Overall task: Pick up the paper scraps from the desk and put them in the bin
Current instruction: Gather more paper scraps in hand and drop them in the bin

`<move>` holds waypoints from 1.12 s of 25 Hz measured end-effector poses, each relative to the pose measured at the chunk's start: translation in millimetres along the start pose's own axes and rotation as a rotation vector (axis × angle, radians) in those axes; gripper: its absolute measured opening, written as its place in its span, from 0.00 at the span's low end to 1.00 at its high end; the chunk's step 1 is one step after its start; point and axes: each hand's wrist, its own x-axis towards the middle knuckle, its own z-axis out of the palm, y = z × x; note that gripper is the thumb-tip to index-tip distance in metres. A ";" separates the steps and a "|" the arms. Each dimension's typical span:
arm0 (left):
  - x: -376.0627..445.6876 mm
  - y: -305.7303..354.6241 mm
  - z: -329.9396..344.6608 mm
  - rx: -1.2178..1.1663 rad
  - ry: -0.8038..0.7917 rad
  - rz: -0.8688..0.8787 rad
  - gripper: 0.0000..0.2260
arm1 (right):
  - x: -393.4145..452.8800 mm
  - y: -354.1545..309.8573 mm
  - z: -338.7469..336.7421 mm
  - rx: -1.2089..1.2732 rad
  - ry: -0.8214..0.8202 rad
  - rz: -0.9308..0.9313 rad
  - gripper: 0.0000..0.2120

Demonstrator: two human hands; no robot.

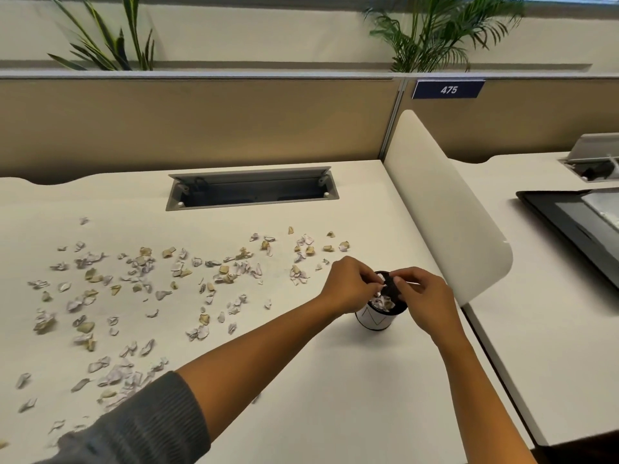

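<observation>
While both pinched hands hold scraps above it, the bin [375,319] contains crumpled paper [382,302].

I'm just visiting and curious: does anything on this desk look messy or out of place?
Yes. Dozens of torn paper scraps are strewn over the left and middle of the desk. Only some are in the small bin, where the left hand and right hand meet.
</observation>
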 end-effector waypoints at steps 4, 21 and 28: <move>8.5 3.5 1.9 -0.035 -0.024 -0.047 0.08 | 1.1 6.0 -0.6 0.049 0.044 0.016 0.11; 27.6 -107.6 -48.1 0.591 -0.071 -0.070 0.19 | 22.9 -39.3 65.1 0.125 0.022 -0.103 0.12; 41.9 -124.4 -47.0 0.843 -0.183 -0.007 0.31 | 36.9 -49.2 97.5 0.132 -0.092 -0.108 0.12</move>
